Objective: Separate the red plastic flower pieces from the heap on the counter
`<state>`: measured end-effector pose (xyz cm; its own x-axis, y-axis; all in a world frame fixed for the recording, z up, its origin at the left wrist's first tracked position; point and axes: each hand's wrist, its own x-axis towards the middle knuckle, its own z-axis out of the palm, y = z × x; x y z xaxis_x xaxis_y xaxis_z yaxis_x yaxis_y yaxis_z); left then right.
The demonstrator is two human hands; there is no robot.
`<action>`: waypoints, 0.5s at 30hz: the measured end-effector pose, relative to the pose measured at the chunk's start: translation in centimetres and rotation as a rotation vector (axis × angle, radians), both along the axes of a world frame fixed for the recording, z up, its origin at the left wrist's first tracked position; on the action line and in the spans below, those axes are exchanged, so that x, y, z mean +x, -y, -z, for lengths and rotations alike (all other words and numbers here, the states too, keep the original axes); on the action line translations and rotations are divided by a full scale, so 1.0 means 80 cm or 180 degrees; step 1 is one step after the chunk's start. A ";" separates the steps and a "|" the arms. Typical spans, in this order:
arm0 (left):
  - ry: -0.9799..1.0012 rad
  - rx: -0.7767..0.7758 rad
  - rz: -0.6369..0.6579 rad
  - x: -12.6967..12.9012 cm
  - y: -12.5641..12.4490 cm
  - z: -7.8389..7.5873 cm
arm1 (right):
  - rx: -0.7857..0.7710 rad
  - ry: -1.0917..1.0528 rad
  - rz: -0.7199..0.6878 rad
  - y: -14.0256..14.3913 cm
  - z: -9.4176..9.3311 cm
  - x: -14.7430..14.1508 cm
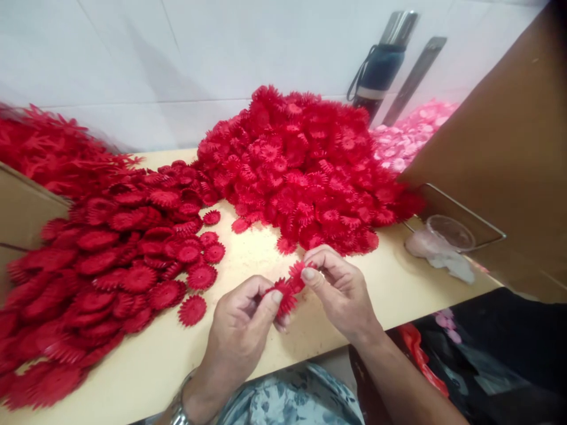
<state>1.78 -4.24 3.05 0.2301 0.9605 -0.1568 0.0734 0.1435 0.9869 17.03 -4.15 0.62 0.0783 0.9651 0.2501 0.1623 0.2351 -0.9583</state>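
Two-handedly pinching red flowers (287,300) in front of the tall pile (292,165), gripping with left hand (239,324) and right hand (340,295), apparently for fine control; having the flatter pile (138,278) left of the tall pile, probably for easy reach.

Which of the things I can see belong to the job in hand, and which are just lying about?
Seemingly part of the job:
red flower pieces pinched in the left hand and right hand
large red heap behind the hands
pile of round red pieces on the left

Probably just lying about:
dark blue flask
flat grey bar beside it
pink pile
crumpled clear plastic
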 end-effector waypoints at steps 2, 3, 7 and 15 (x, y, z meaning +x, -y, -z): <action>-0.0013 -0.0018 -0.0005 0.002 -0.001 -0.001 | 0.0034 0.0072 0.0079 -0.001 -0.002 0.001; -0.0045 -0.0025 -0.0008 0.002 -0.002 -0.002 | 0.0046 0.0122 0.0114 -0.001 -0.003 0.002; -0.0340 0.0001 0.0023 0.003 -0.007 0.000 | 0.0100 0.0378 0.0268 -0.005 -0.007 0.005; -0.0623 0.0187 0.0072 -0.001 -0.024 -0.005 | 0.0190 0.0853 0.0453 -0.019 -0.016 -0.005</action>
